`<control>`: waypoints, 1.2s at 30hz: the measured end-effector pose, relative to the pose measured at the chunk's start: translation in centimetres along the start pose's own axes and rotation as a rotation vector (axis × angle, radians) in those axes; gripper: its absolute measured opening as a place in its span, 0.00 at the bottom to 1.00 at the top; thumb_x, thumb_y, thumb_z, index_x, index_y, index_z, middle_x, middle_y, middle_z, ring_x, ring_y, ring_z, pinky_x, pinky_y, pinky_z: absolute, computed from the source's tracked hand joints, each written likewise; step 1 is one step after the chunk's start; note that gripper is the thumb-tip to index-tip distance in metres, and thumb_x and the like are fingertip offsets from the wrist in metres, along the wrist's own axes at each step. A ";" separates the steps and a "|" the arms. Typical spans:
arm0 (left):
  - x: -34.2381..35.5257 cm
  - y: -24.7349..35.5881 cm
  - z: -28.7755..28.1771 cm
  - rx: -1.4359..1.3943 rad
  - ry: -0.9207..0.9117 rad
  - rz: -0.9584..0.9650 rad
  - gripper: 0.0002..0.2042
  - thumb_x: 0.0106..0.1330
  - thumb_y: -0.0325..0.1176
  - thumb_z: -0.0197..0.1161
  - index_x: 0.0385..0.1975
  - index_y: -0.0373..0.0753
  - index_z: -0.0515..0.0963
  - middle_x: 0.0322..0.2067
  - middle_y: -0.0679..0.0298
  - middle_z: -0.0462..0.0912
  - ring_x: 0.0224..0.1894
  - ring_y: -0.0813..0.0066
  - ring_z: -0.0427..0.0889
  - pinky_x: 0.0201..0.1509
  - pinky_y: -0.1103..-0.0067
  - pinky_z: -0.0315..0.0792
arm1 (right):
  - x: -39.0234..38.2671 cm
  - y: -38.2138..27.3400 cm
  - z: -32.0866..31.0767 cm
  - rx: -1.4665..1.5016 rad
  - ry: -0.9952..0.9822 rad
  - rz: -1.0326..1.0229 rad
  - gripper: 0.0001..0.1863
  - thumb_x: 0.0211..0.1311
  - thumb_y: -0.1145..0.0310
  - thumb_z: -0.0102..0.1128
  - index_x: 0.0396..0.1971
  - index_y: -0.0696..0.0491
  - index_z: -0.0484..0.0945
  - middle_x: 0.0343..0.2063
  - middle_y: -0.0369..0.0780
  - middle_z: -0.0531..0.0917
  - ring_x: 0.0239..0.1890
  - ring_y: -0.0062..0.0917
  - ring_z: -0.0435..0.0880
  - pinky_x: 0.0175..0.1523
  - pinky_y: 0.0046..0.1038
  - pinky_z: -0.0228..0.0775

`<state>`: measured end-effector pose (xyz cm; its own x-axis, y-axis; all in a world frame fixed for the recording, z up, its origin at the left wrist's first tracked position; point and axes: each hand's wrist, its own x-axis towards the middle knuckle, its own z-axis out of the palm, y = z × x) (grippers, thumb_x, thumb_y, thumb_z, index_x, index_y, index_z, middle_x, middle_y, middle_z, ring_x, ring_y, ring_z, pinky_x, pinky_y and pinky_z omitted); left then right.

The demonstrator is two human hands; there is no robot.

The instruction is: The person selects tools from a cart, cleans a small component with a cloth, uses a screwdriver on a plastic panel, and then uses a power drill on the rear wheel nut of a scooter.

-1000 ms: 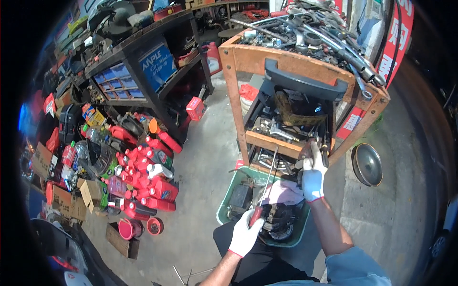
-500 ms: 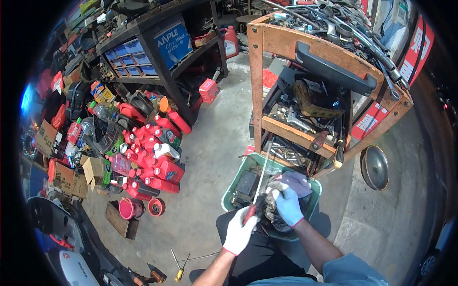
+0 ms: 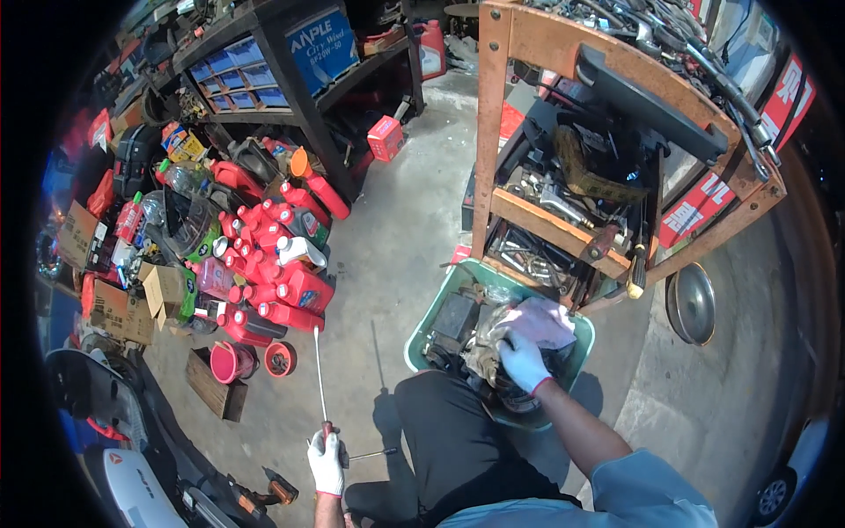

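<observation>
My left hand [image 3: 326,465], in a white glove with a red cuff, is closed round the red handle of a long screwdriver [image 3: 321,378]. Its steel shaft points up and away, over the floor left of my knee. My right hand [image 3: 525,363], gloved too, reaches into a green plastic tub [image 3: 414,339]. Its fingers are closed on a grimy grey-brown rag [image 3: 482,356]. A pale pink cloth [image 3: 541,322] lies just beyond those fingers. Also in the tub are a dark box-shaped part [image 3: 455,319] and dark round parts [image 3: 518,402], partly hidden by the right hand.
An orange tool rack [image 3: 537,227] full of wrenches and sockets stands behind the tub. Several red oil bottles [image 3: 304,289] crowd the floor at left, near a pink bucket [image 3: 233,361]. A metal rod tool [image 3: 374,454] lies beside my left hand. A round pan [image 3: 691,304] rests at right.
My left hand has swung the screwdriver out of the tub, left and down toward the floor. My right hand stays in the tub, and more of the grimy rag shows beside it.
</observation>
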<state>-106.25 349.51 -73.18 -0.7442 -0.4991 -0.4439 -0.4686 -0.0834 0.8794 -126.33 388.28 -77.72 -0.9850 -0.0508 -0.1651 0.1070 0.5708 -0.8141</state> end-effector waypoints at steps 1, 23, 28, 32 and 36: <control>-0.2 -1.1 -0.6 0.004 -0.002 -0.010 0.10 0.74 0.36 0.55 0.42 0.35 0.74 0.17 0.73 0.68 0.14 0.85 0.65 0.16 0.84 0.60 | 0.3 1.8 0.3 -0.017 0.053 -0.012 0.13 0.66 0.67 0.51 0.44 0.54 0.80 0.39 0.52 0.84 0.45 0.46 0.83 0.52 0.39 0.74; -5.1 -11.8 -0.8 0.072 0.048 -0.304 0.06 0.73 0.34 0.56 0.36 0.39 0.73 0.17 0.74 0.68 0.12 0.86 0.64 0.14 0.85 0.59 | 11.6 8.6 -1.1 -0.249 0.052 0.172 0.17 0.65 0.63 0.52 0.51 0.50 0.79 0.48 0.49 0.83 0.54 0.43 0.80 0.61 0.35 0.69; -5.7 -11.5 -0.2 0.072 0.048 -0.322 0.06 0.73 0.33 0.56 0.35 0.38 0.73 0.17 0.73 0.68 0.13 0.85 0.65 0.15 0.85 0.59 | 11.4 9.3 -0.1 -0.165 0.064 -0.012 0.19 0.64 0.64 0.53 0.53 0.54 0.75 0.49 0.53 0.80 0.56 0.45 0.77 0.60 0.40 0.69; -5.9 -11.0 0.5 0.038 0.031 -0.326 0.07 0.72 0.33 0.57 0.33 0.38 0.72 0.17 0.73 0.68 0.15 0.85 0.65 0.17 0.85 0.60 | 12.7 9.6 -4.6 -0.595 0.546 -0.101 0.12 0.62 0.66 0.52 0.41 0.54 0.78 0.40 0.51 0.79 0.43 0.48 0.78 0.52 0.45 0.71; -5.6 -12.3 0.4 0.037 0.010 -0.343 0.06 0.73 0.33 0.55 0.35 0.40 0.71 0.16 0.74 0.67 0.13 0.85 0.65 0.15 0.85 0.59 | 16.6 11.9 -7.4 -0.774 0.410 0.180 0.14 0.61 0.59 0.57 0.35 0.56 0.81 0.34 0.53 0.85 0.39 0.49 0.85 0.48 0.45 0.76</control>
<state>-96.53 353.65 -81.55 -0.5362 -0.4557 -0.7105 -0.7075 -0.2165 0.6727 -142.41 400.29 -86.05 -0.9490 0.3050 0.0793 0.2891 0.9427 -0.1665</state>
